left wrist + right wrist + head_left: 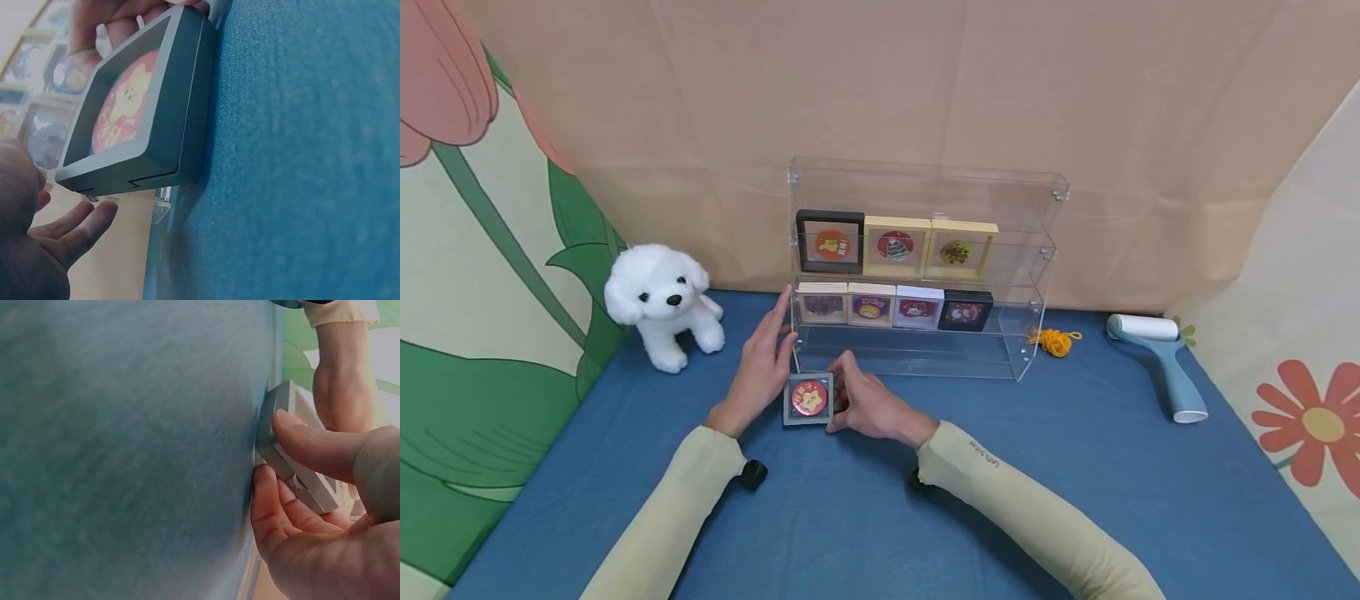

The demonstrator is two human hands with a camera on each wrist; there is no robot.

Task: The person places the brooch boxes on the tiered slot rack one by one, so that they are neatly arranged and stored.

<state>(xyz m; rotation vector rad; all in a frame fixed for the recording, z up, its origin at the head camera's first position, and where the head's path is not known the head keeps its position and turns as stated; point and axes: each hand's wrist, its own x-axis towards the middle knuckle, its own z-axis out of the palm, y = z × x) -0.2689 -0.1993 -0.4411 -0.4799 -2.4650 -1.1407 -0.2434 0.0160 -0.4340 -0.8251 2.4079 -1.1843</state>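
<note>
A grey square display frame [808,421] with a round red star badge is near the clear acrylic shelf's lower left front corner. My right hand [872,402] pinches its right edge; the thumb [312,444] lies against the frame in the right wrist view. My left hand [762,367] stands beside the left end of the clear acrylic shelf [902,348]. Its extended fingers reach the shelf's side panel, and it appears to hold nothing. In the left wrist view, the grey frame [181,94] is tilted close to the blue cloth, and the left fingers [81,231] are spread.
The upper tier carries a black frame [831,267] and two yellow ones [897,222]. Several smaller frames [919,293] line the tier below. A white plush dog [662,287] sits left; yellow yarn [1056,342] and a blue-handled lint roller [1172,375] lie right.
</note>
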